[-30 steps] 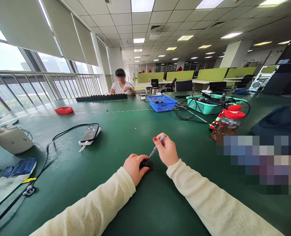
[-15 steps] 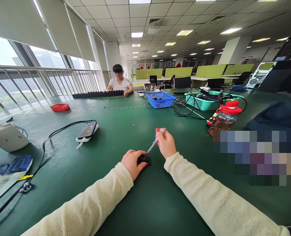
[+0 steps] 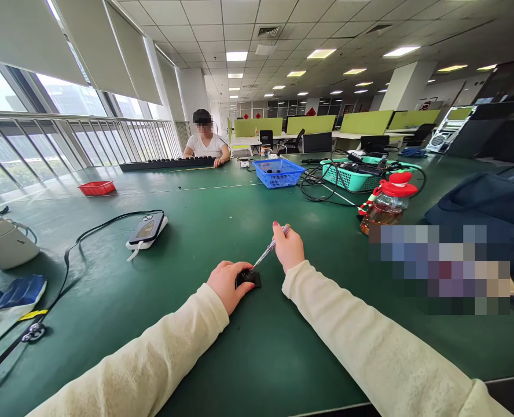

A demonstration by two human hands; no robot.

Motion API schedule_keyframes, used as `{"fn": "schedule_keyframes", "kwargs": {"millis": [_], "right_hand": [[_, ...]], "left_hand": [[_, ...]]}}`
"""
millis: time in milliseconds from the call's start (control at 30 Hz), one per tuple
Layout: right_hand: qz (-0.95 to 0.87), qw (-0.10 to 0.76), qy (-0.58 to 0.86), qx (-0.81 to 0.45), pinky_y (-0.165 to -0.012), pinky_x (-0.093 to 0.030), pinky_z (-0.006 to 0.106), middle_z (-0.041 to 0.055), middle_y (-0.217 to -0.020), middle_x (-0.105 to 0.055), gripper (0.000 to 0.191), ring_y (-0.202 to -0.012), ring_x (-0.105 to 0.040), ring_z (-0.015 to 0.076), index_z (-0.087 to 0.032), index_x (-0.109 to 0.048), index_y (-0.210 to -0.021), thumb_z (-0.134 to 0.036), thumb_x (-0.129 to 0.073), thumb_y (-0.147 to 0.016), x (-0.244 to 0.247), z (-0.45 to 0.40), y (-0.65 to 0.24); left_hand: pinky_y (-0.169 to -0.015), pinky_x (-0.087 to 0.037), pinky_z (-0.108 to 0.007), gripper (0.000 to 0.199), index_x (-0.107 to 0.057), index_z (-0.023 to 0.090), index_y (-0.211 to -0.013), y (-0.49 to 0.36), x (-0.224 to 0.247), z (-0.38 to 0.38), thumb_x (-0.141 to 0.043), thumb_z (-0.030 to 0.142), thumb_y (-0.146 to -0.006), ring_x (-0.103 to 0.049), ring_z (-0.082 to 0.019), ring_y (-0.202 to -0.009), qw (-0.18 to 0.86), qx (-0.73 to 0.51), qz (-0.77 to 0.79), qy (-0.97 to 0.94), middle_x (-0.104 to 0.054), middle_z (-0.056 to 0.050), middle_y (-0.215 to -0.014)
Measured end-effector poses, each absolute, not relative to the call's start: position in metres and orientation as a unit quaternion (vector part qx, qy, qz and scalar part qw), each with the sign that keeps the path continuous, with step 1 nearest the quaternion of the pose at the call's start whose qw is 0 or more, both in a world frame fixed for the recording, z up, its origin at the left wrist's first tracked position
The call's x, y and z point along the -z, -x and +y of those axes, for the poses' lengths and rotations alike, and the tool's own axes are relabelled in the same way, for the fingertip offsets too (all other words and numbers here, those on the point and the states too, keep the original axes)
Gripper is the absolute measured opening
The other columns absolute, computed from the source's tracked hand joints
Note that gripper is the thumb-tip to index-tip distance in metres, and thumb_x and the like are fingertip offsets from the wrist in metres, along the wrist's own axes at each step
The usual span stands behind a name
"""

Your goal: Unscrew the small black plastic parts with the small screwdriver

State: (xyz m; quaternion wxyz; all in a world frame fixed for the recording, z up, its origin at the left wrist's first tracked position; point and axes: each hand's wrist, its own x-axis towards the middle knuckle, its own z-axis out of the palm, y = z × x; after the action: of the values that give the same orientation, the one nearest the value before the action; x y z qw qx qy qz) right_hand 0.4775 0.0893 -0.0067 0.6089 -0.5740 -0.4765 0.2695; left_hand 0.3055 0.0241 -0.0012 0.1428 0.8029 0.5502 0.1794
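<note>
My left hand (image 3: 227,285) is closed around a small black block-like part (image 3: 249,279), pressing it to the green table (image 3: 248,359). Its exact kind is too small to make out. In my right hand (image 3: 290,248) a slim screwdriver with a clear handle (image 3: 266,252) slants down to the left. The screwdriver's tip reaches the top of the black part, close to my left thumb and fingers. My left palm hides the part's left side.
At left lie a phone on a white power bank (image 3: 146,230), a black strap (image 3: 68,260) and a red tray (image 3: 96,188). Farther off stand a blue basket (image 3: 278,175), a green basket (image 3: 352,179) with cables and a red-lidded bottle (image 3: 387,205). A person (image 3: 205,142) sits opposite.
The whole view has shifted slightly, so things appear a little farther left. Both hands keep their hold, and the screwdriver stays at the black part.
</note>
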Motion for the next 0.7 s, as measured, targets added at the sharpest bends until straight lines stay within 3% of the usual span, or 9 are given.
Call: {"fn": "schedule_keyframes", "kwargs": {"millis": [333,700], "right_hand": [[-0.67,0.575,0.434,-0.182,-0.051,-0.034,0.023,-0.0054,-0.046,-0.039,0.041,-0.044,-0.037,0.0098,-0.022,-0.041,-0.058,-0.047,-0.037,-0.09,-0.02,0.06,-0.477],[-0.432,0.587,0.543,-0.418,-0.035,-0.028,0.024,-0.0063,-0.039,-0.034,0.041,-0.034,-0.035,0.0103,-0.024,-0.038,-0.054,-0.049,-0.051,-0.084,0.015,0.099,-0.48]], "left_hand": [[-0.097,-0.046,-0.041,0.038,-0.063,0.024,-0.115,-0.304,0.005,0.026,-0.064,0.028,-0.077,-0.057,-0.026,-0.107,0.138,-0.184,0.55,-0.803,-0.07,-0.004,-0.108],[-0.095,-0.047,-0.041,0.034,-0.064,0.026,-0.111,-0.303,0.007,0.027,-0.064,0.03,-0.077,-0.057,-0.026,-0.106,0.14,-0.187,0.552,-0.8,-0.07,-0.005,-0.103]]}}
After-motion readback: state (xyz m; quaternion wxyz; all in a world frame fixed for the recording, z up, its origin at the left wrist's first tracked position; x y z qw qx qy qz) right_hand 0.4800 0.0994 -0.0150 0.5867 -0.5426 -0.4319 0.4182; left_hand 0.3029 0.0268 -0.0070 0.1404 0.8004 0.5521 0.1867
